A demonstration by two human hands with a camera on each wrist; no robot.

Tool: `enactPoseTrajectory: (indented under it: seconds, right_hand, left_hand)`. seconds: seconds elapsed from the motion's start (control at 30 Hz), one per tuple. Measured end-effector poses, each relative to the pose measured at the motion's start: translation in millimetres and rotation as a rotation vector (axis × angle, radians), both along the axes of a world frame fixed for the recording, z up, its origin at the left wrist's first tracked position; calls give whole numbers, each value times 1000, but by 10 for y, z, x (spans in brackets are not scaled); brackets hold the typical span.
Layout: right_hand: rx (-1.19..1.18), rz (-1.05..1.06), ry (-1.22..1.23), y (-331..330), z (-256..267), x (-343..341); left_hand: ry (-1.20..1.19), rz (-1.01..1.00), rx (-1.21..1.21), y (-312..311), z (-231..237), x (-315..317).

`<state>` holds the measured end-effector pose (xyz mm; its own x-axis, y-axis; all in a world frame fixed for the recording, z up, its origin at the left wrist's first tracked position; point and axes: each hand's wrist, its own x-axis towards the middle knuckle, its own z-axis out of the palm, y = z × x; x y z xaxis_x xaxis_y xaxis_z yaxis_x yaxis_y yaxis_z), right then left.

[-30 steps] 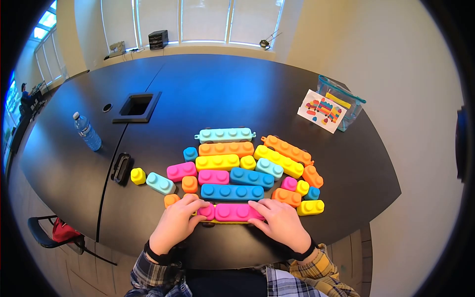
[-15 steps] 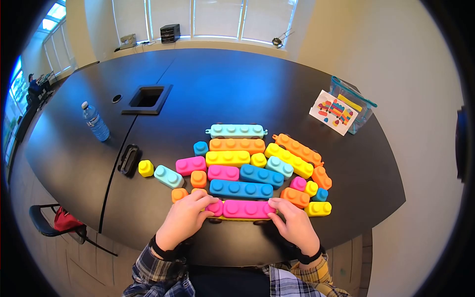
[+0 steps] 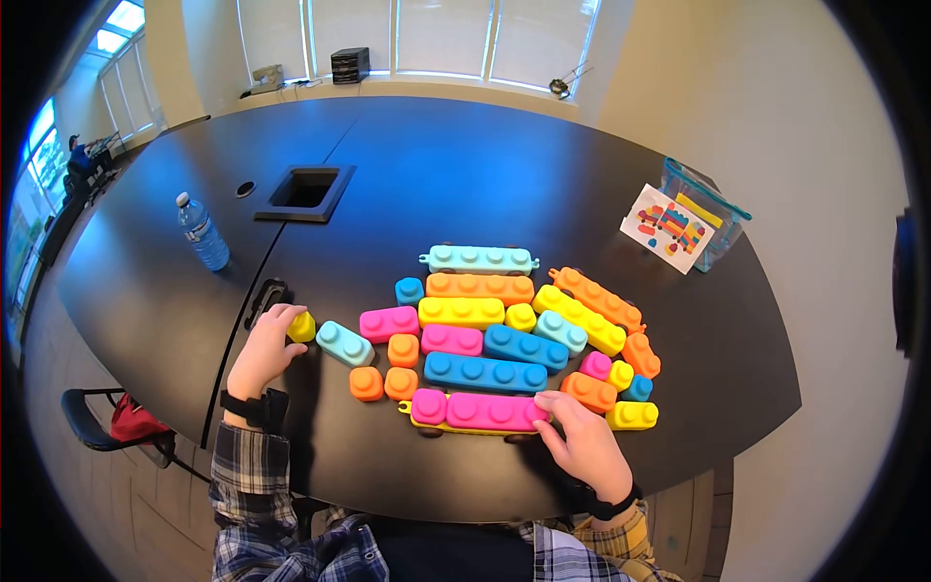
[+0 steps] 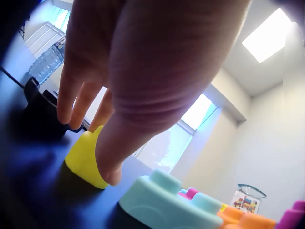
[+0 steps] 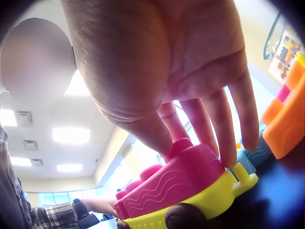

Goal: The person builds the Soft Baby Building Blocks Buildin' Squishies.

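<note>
In the head view the left hand [image 3: 265, 355] is at the small yellow block [image 3: 303, 327], thumb and fingers on either side of it; the left wrist view shows the thumb against the yellow block [image 4: 86, 157]. A light blue two-stud block [image 3: 344, 343] lies just right of it. The right hand [image 3: 588, 448] holds the right end of the long pink block [image 3: 495, 412], which sits with a small pink block [image 3: 429, 406] on a yellow wheeled base [image 3: 456, 428]. In the right wrist view the thumb and fingers straddle the pink block [image 5: 176, 181].
Loose orange, blue, yellow and pink blocks lie behind the wheeled base, with a light blue wheeled base [image 3: 480, 259] at the back. A black holder [image 3: 267, 303] and a bottle [image 3: 203, 233] stand left. A picture card [image 3: 671, 228] leans on a clear bag [image 3: 713, 209] at right.
The left hand has left the small pink block and moved left to the small yellow block. The right hand stays at the long pink block's end. The head view has shifted slightly.
</note>
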<state>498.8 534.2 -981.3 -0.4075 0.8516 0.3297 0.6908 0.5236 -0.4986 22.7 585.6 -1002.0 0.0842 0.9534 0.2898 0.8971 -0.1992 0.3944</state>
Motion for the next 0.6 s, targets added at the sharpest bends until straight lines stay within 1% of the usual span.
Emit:
enactPoseTrajectory:
  seconds: [0.03, 0.17, 0.27, 0.33, 0.37, 0.43, 0.5, 0.57, 0.6]
  right_hand:
    - [2, 1, -3, -15, -9, -1]
    - [-16, 0, 4, -27, 0, -5]
    - [-14, 1, 6, -25, -6, -13]
    - [-13, 1, 17, -72, -33, -29]
    - [-19, -3, 16, -92, -42, -34]
    - [-10, 6, 13, -103, -40, -42]
    - [-15, 9, 19, -101, -46, -51]
    - [-18, 12, 28, -95, -43, -59]
    - [-23, 12, 31, -96, -37, -60]
  left_hand:
    - [-29, -5, -49, 10, -47, -30]
    - [-11, 22, -32, 65, -152, -67]
    - [5, 18, 31, 1, 15, 103]
    - [-133, 29, 175, -147, 277, 402]
    - [-224, -21, 200, -209, 363, 560]
    - [-308, -182, 196, -370, 576, 954]
    - [-276, -400, 192, -485, 648, 1289]
    - [-390, -468, -3, -559, 621, 1558]
    - [-387, -518, -2, -550, 540, 1627]
